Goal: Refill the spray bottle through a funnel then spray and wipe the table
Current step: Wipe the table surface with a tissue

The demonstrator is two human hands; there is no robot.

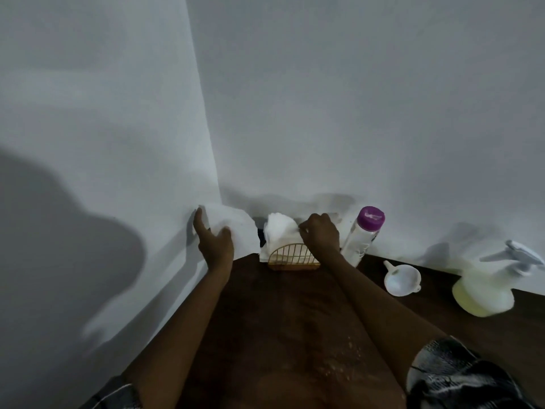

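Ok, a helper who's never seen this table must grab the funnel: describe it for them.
On the dark wooden table, along the back wall, look right of the purple-capped bottle. The funnel lies there, left of the spray bottle: small, white, bowl-shaped, with a short spout.

Dark table (280,320): napkin holder (292,259), purple-capped bottle (361,237), funnel (401,280), spray bottle (486,287).
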